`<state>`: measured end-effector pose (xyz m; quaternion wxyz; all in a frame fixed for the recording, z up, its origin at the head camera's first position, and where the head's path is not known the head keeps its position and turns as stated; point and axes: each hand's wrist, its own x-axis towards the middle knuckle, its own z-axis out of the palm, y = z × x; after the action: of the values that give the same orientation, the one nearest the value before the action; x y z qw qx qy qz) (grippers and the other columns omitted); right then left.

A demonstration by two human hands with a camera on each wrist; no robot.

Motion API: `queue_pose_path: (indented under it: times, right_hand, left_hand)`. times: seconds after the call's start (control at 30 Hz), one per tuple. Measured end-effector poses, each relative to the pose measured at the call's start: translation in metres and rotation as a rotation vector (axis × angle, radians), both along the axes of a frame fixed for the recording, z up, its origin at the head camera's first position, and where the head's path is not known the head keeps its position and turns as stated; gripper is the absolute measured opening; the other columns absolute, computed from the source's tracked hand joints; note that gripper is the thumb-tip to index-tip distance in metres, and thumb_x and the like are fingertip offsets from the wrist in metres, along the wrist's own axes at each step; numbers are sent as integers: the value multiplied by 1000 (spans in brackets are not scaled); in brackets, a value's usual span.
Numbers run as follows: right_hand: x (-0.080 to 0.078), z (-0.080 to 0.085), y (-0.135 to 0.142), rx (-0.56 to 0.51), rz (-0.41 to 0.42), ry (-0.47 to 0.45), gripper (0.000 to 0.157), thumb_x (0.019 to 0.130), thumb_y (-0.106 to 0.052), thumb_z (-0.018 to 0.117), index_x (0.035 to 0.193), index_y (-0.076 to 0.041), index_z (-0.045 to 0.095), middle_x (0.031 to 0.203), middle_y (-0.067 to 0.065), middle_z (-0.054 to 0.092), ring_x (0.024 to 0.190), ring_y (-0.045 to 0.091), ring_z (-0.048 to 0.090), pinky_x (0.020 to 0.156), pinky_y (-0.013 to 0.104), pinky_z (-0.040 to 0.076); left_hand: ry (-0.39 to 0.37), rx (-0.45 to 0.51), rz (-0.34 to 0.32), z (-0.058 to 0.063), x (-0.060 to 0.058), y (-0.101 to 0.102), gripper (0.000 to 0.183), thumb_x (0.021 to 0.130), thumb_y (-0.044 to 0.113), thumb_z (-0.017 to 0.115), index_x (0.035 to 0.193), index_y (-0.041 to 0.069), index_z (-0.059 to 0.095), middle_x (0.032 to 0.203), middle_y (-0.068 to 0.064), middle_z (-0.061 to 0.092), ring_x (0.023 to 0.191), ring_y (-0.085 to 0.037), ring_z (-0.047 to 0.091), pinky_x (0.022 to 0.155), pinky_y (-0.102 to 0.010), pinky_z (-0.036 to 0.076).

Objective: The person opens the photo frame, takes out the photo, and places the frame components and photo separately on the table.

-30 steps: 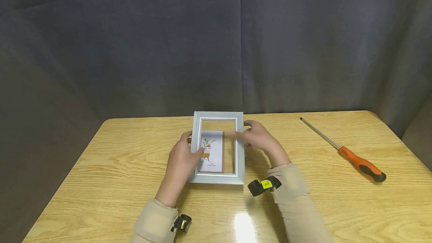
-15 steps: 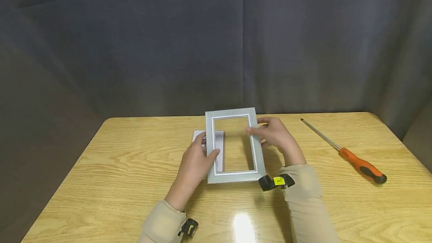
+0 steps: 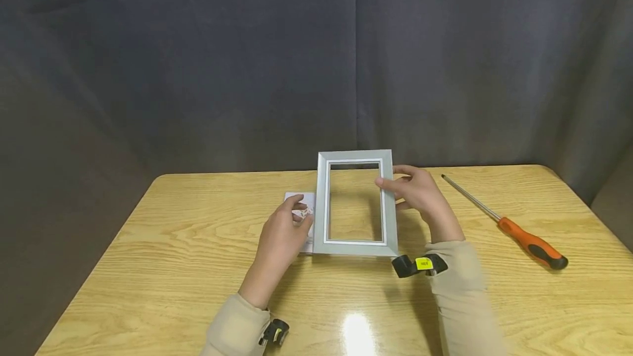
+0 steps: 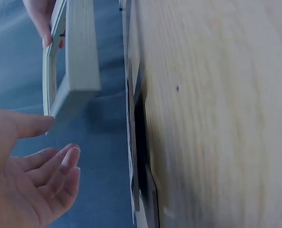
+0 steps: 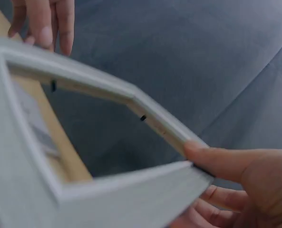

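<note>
Beige sleeves, black wrist cameras

Right hand gripping a grey frame

The right hand [image 5: 236, 185] at 4 o'clock pinches the picture frame's [image 5: 83, 190] corner; another hand's fingers [image 5: 45, 23] hang at 11 o'clock.

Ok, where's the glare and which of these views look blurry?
Head view: sharp, with a bright glare patch on the table near the front edge. Left wrist view: tabletop smeared and soft. Right wrist view: the frame up close is out of focus.
</note>
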<state>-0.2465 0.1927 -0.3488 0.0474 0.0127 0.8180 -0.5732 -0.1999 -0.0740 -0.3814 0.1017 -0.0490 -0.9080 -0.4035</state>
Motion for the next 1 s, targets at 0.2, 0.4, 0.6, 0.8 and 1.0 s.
queue_pose_path:
  times: [0.2, 0.4, 0.6, 0.8, 1.0]
  right_hand:
    - [-4, -3, 36, -14, -31, -46, 81, 90, -37, 73, 148, 6, 35, 91, -3, 67, 80, 9, 65, 74, 32, 59]
    - [-3, -2, 72, 61, -40, -58, 90, 91, -45, 69, 151, 8, 27, 96, -1, 63, 81, 7, 63, 75, 30, 59]
    - [-3, -3, 92, 132, 12, -68, 85, 96, -44, 63, 148, 13, 28, 102, 3, 62, 82, 7, 63, 76, 30, 59]
    - [-4, -10, 108, 199, 36, -108, 86, 98, -45, 57, 147, 18, 24, 121, 21, 58, 92, 15, 62, 83, 35, 58]
    - [-5, -19, 120, 205, 12, -162, 89, 100, -46, 53, 146, 21, 17, 137, 35, 41, 108, 30, 57, 90, 40, 55]
  left_hand:
    - [61, -179, 72, 1, -4, -6, 45, 94, 19, 68, 133, 0, 58, 122, -11, 67, 110, -31, 64, 81, -49, 54]
    - [73, -257, 111, 2, -8, -13, 43, 94, 19, 67, 132, 0, 59, 123, -14, 66, 115, -36, 62, 83, -54, 54]
    - [72, -241, 120, 1, -9, -13, 42, 95, 17, 66, 132, -1, 59, 122, -16, 67, 114, -37, 62, 82, -54, 54]
    - [75, -233, 120, -1, -10, -11, 42, 95, 18, 66, 132, -2, 59, 121, -16, 67, 113, -37, 62, 81, -53, 55]
    - [66, -239, 115, -1, -9, -12, 42, 95, 18, 66, 132, -1, 59, 123, -17, 66, 115, -37, 61, 81, -54, 55]
